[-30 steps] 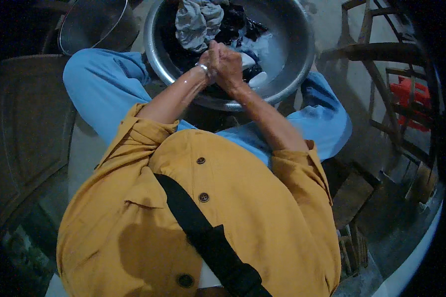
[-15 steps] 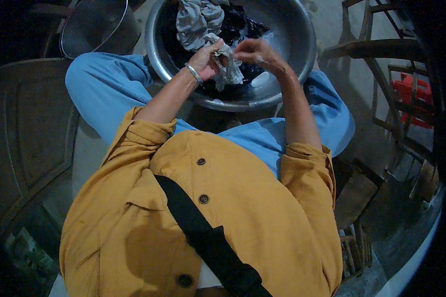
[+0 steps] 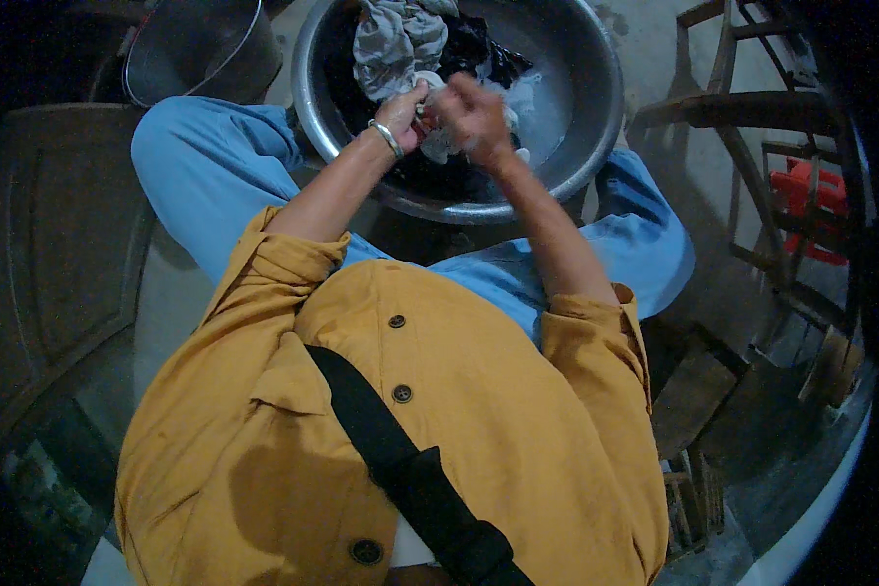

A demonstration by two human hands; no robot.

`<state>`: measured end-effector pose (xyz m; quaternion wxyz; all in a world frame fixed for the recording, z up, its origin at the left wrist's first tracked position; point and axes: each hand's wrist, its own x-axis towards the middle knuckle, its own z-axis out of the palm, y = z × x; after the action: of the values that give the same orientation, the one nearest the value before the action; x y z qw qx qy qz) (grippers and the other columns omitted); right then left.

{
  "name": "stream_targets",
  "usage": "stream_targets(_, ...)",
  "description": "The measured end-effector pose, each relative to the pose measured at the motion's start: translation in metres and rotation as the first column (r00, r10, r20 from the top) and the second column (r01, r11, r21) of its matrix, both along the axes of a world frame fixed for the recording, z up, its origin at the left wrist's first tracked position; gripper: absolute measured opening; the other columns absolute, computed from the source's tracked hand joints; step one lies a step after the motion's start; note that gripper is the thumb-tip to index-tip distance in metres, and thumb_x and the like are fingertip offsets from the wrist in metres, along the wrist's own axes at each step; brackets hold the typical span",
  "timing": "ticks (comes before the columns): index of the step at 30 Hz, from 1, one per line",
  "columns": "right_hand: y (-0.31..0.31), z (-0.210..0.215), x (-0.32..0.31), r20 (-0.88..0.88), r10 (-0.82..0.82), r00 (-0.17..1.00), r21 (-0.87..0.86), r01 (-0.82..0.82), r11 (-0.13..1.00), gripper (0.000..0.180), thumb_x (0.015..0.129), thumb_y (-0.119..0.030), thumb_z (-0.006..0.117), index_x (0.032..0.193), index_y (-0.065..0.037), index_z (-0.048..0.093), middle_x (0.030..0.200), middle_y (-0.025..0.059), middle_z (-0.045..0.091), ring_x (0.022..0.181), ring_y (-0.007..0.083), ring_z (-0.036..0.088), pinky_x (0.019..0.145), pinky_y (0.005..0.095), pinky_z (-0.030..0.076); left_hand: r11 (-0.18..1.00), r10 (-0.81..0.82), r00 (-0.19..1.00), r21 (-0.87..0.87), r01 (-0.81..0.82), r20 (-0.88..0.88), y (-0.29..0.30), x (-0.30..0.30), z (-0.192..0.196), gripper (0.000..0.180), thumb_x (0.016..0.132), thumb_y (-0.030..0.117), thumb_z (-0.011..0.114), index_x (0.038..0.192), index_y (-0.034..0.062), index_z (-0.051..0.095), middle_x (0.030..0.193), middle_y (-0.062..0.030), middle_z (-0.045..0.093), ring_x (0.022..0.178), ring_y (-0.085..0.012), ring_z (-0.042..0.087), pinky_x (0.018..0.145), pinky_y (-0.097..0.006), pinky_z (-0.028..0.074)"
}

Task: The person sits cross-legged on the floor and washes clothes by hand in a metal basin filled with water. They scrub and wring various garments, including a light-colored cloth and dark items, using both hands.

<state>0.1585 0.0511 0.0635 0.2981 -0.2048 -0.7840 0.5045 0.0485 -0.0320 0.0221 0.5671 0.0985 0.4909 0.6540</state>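
A wide metal basin (image 3: 610, 117) stands in front of me between my knees. Wet pale grey cloth (image 3: 386, 51) is bunched at its far left, and part of it runs down to my hands. My left hand (image 3: 401, 117), with a silver bangle at the wrist, is closed on a fold of that cloth. Right beside it, my right hand (image 3: 475, 121) lies over the cloth, its fingers smeared by motion. Dark, shiny wet fabric (image 3: 493, 54) sits behind the hands, with whitish suds near it. A small white thing (image 3: 523, 154) shows partly behind my right wrist.
A metal bucket (image 3: 200, 59) with a wire handle stands at the far left, above a dark wooden panel (image 3: 63, 234). On the right are a wooden chair frame (image 3: 742, 107) and a red plastic stool (image 3: 811, 205). Wooden pieces (image 3: 698, 391) lie lower right.
My right hand has moved left, over the cloth and close to my left hand. The hanging end of the cloth is now mostly covered. My left hand keeps its hold.
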Motion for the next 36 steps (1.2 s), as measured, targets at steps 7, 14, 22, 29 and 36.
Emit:
stream_targets(7,0.013,-0.027,-0.005,0.159,-0.222,0.962,0.634,0.073,0.77,0.022,0.08,-0.025,0.054,0.071,-0.006,0.059,0.055,0.0169,0.053,0.053,0.0316,0.053,0.047,0.0394,0.039,0.999,-0.025,0.878,-0.019,0.039,0.478,0.007,0.025,-0.003,0.019,0.087,0.03,0.046,0.092,0.0131,0.053,0.073,-0.0009,0.054,0.054,-0.0151,0.051,0.042,-0.027,0.039)
stream_targets(14,0.031,-0.051,-0.003,0.223,-0.352,0.909,0.237,0.299,0.924,0.038,0.087,-0.032,0.044,0.066,-0.004,0.058,0.06,0.0207,0.053,0.057,0.0315,0.051,0.052,0.0419,0.036,0.984,-0.065,0.975,-0.148,0.099,0.214,0.004,0.038,0.039,0.025,0.086,0.035,0.048,0.08,0.0101,0.05,0.066,-0.0008,0.05,0.043,-0.0069,0.034,0.034,-0.021,0.021)
stream_targets(22,0.043,-0.038,0.01,-0.02,0.132,0.991,-0.459,-0.126,0.88,0.043,0.083,-0.045,0.051,0.083,-0.004,0.061,0.082,0.0064,0.061,0.076,0.0181,0.056,0.067,0.0301,0.042,0.972,-0.232,0.968,-0.012,0.234,0.095,0.001,-0.01,0.032,0.038,0.088,0.037,0.044,0.108,0.0049,0.048,0.1,-0.0103,0.056,0.088,-0.0184,0.058,0.07,-0.031,0.051)
stream_targets(29,0.028,-0.034,-0.003,0.376,0.065,0.924,-0.597,0.188,0.78,0.048,0.074,-0.049,0.06,0.078,-0.001,0.06,0.07,0.0048,0.058,0.06,0.014,0.053,0.055,0.0277,0.042,0.992,-0.074,0.964,0.117,0.045,0.257,0.008,-0.025,0.008,0.032,0.087,0.03,0.044,0.108,0.0074,0.05,0.106,-0.0086,0.054,0.096,-0.0209,0.053,0.082,-0.036,0.044)
stream_targets(36,0.05,-0.021,0.002,-0.126,-0.164,0.979,-0.658,0.041,0.752,0.021,0.086,-0.023,0.053,0.08,-0.003,0.056,0.073,0.0008,0.054,0.062,0.0103,0.05,0.056,0.0255,0.044,0.996,0.075,0.995,0.051,-0.078,0.065,0.006,-0.038,0.009,0.025,0.083,0.021,0.056,0.103,0.007,0.054,0.101,-0.0067,0.055,0.095,-0.0184,0.051,0.084,-0.035,0.041)
